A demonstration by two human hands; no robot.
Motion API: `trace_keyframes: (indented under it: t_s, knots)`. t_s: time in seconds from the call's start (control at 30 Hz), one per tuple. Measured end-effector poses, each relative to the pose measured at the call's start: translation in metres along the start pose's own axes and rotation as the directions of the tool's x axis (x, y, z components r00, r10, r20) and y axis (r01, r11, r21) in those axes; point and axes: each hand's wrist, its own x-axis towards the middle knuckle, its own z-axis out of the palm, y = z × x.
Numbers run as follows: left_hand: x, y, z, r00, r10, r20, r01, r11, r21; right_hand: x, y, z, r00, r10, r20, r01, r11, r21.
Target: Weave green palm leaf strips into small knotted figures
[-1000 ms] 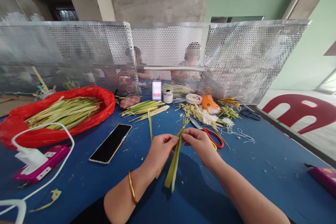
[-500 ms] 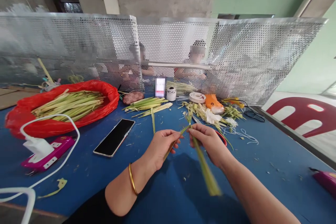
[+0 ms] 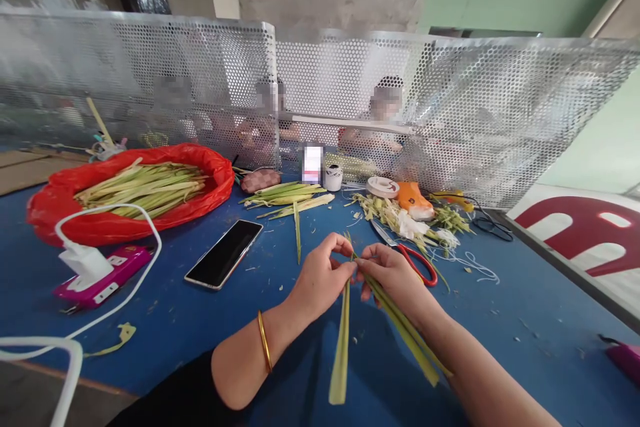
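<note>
My left hand (image 3: 323,275) and my right hand (image 3: 393,275) meet over the blue table, fingertips pinched together on green leaf strips. One flat leaf strip (image 3: 341,347) hangs down below my left hand toward me. Other long leaf strips (image 3: 407,333) trail from my right hand along the inside of my right forearm. Where the strips cross, my fingers partly hide them. Red-handled scissors (image 3: 425,268) lie just beyond my right hand, their handles partly covered by it. A single loose strip (image 3: 298,233) lies on the table beyond my left hand.
At left stand a red bag (image 3: 47,213) of leaf strips and a purple power strip (image 3: 113,277) with a white charger. A phone (image 3: 225,253) lies nearby. Behind are a leaf pile (image 3: 285,195), scraps (image 3: 383,210), a tape roll (image 3: 383,187) and a perforated metal screen (image 3: 345,73), with people beyond.
My hands have drawn together at the fingertips. A strip now hangs straight down under my left hand, and the strips at my right hand have swung toward my right forearm. The view has shifted slightly.
</note>
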Motion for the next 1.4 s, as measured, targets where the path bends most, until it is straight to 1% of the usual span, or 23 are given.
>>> trace_keyframes:
  t_s: [0.07, 0.1, 0.17, 0.23, 0.33, 0.4, 0.47, 0.5, 0.57, 0.6, 0.63, 0.67, 0.7, 0.77, 0.8, 0.87, 0.93, 1.0, 1.1, 1.17, 1.27, 1.33, 1.4]
  knots:
    - [-0.001, 0.000, -0.001, 0.999, 0.003, 0.052, -0.005, 1.000, 0.029, -0.002, -0.002, -0.002, 0.999, 0.038, 0.037, -0.038, 0.999, 0.009]
    - [-0.001, 0.001, 0.000, 0.995, -0.031, 0.093, 0.030, 0.999, 0.010, -0.003, -0.004, -0.003, 0.997, 0.051, 0.066, -0.052, 0.999, 0.017]
    - [-0.001, 0.002, 0.000, 0.977, -0.129, 0.171, 0.144, 0.986, -0.079, -0.004, -0.009, -0.007, 0.988, 0.061, 0.141, -0.068, 0.997, 0.043]
    - [0.001, 0.002, 0.000, 0.954, -0.222, 0.201, 0.263, 0.943, -0.206, -0.006, -0.012, -0.012, 0.977, 0.034, 0.211, -0.057, 0.993, 0.101]
    - [0.004, 0.001, -0.002, 0.912, -0.323, 0.252, 0.398, 0.845, -0.357, -0.007, -0.014, -0.015, 0.974, -0.056, 0.221, 0.025, 0.990, 0.142]
    - [0.006, -0.001, -0.004, 0.883, -0.363, 0.297, 0.462, 0.781, -0.421, -0.007, -0.012, -0.013, 0.976, -0.143, 0.165, 0.136, 0.989, 0.052]
    - [0.007, -0.004, -0.004, 0.864, -0.403, 0.300, 0.501, 0.735, -0.456, -0.007, -0.008, -0.008, 0.959, -0.275, 0.064, 0.281, 0.950, -0.138]
    - [0.006, -0.005, -0.004, 0.856, -0.423, 0.297, 0.516, 0.723, -0.459, -0.006, -0.006, -0.006, 0.933, -0.359, 0.012, 0.350, 0.903, -0.248]
    - [0.005, -0.007, -0.002, 0.841, -0.440, 0.315, 0.540, 0.716, -0.443, -0.006, -0.003, -0.003, 0.855, -0.515, -0.055, 0.443, 0.782, -0.437]
    - [0.003, -0.007, 0.000, 0.832, -0.441, 0.337, 0.553, 0.713, -0.431, -0.005, -0.001, -0.003, 0.822, -0.566, -0.065, 0.467, 0.735, -0.491]
    - [0.002, -0.007, 0.001, 0.820, -0.444, 0.361, 0.568, 0.709, -0.419, -0.004, -0.001, -0.003, 0.805, -0.590, -0.067, 0.479, 0.713, -0.512]
    - [0.001, -0.006, 0.002, 0.809, -0.449, 0.380, 0.582, 0.703, -0.408, -0.003, 0.000, -0.004, 0.805, -0.589, -0.073, 0.480, 0.719, -0.503]
    - [0.000, -0.005, 0.003, 0.796, -0.458, 0.395, 0.598, 0.695, -0.399, -0.002, 0.000, -0.005, 0.819, -0.568, -0.083, 0.470, 0.747, -0.471]
    - [-0.001, -0.004, 0.003, 0.776, -0.478, 0.412, 0.624, 0.680, -0.386, -0.001, -0.001, -0.007, 0.864, -0.491, -0.107, 0.423, 0.826, -0.372]
    - [-0.001, -0.003, 0.003, 0.772, -0.479, 0.417, 0.628, 0.676, -0.386, 0.000, -0.002, -0.008, 0.883, -0.454, -0.119, 0.400, 0.860, -0.316]
    - [0.000, -0.002, 0.001, 0.777, -0.466, 0.423, 0.623, 0.669, -0.406, 0.000, -0.003, -0.009, 0.903, -0.405, -0.143, 0.370, 0.903, -0.220]
    - [0.000, -0.002, -0.001, 0.786, -0.448, 0.426, 0.612, 0.659, -0.437, 0.000, -0.004, -0.009, 0.906, -0.383, -0.180, 0.354, 0.919, -0.175]
    - [0.001, -0.003, -0.003, 0.795, -0.444, 0.415, 0.604, 0.645, -0.468, 0.000, -0.004, -0.009, 0.893, -0.377, -0.244, 0.344, 0.924, -0.167]
    - [0.003, -0.004, -0.005, 0.808, -0.469, 0.356, 0.589, 0.624, -0.514, 0.000, -0.003, -0.009, 0.875, -0.369, -0.312, 0.336, 0.929, -0.156]
    - [0.005, -0.004, -0.005, 0.812, -0.480, 0.330, 0.581, 0.623, -0.524, 0.001, -0.002, -0.010, 0.881, -0.343, -0.325, 0.321, 0.939, -0.122]
    - [0.004, 0.000, -0.003, 0.825, -0.462, 0.324, 0.565, 0.673, -0.478, 0.002, -0.001, -0.012, 0.896, -0.304, -0.323, 0.300, 0.952, -0.061]
    - [0.002, 0.002, 0.000, 0.830, -0.456, 0.320, 0.556, 0.715, -0.425, 0.002, -0.001, -0.012, 0.898, -0.306, -0.315, 0.307, 0.950, -0.046]
    - [0.001, 0.004, 0.002, 0.832, -0.466, 0.300, 0.553, 0.729, -0.402, 0.002, -0.002, -0.012, 0.895, -0.316, -0.314, 0.318, 0.947, -0.047]
